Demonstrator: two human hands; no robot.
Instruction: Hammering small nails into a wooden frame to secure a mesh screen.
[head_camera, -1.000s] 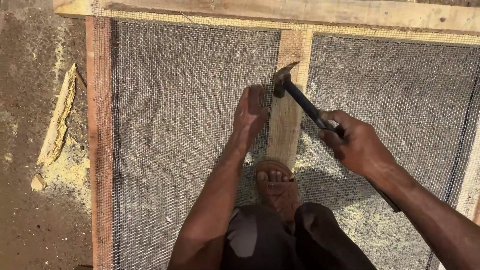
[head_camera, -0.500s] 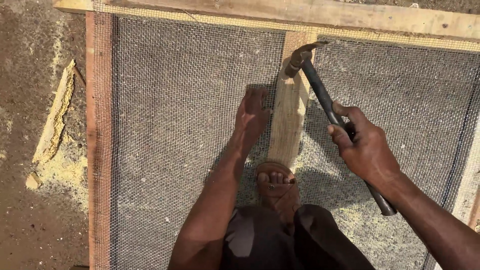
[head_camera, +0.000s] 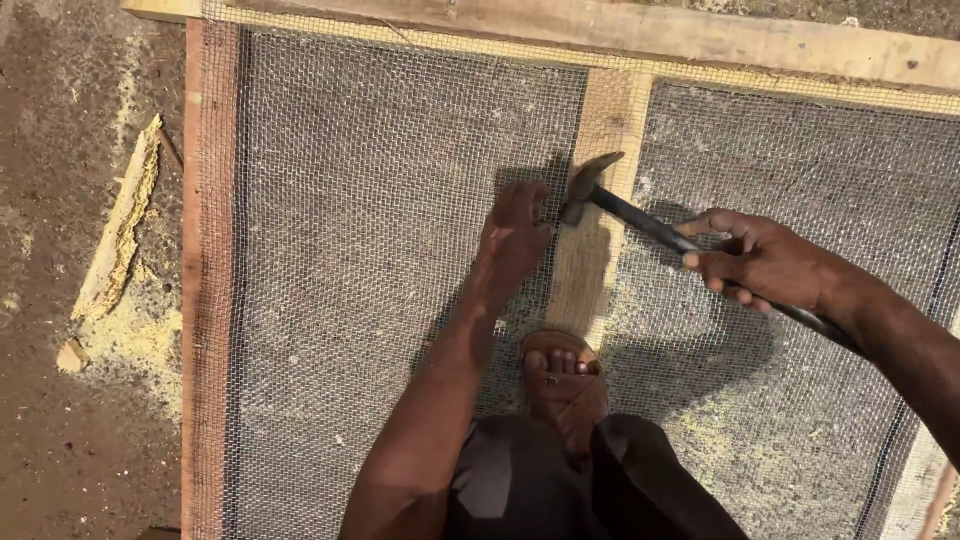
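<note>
- While gripping the dark handle, right hand (head_camera: 765, 262) closed firmly around the hammer (head_camera: 640, 222), fingers wrapped on the shaft near its middle.
- Hammer head down at the left edge of the middle wooden slat (head_camera: 592, 215), just beside the left fingertips; handle slanting down toward the right, its end hidden behind the right wrist.
- Left hand (head_camera: 515, 240) pressed flat on the wire mesh (head_camera: 380, 220), fingers stretched out and pointing up, tips touching the edge of the slat; nothing clamped in it, as far as can be seen. Any nail under the hammer head too small to tell.
- Mesh spread over the wooden frame (head_camera: 205, 260), covering both openings left and right of the slat.
- Foot in a brown sandal (head_camera: 562, 378) standing on the lower part of the slat, below both hands.
- Top beam (head_camera: 700, 35) of the frame lying across the upper edge of the view.
- Strip of scrap wood (head_camera: 125, 225) with yellow sawdust around it on the ground (head_camera: 60, 420), left of the frame and well apart from the hands.
</note>
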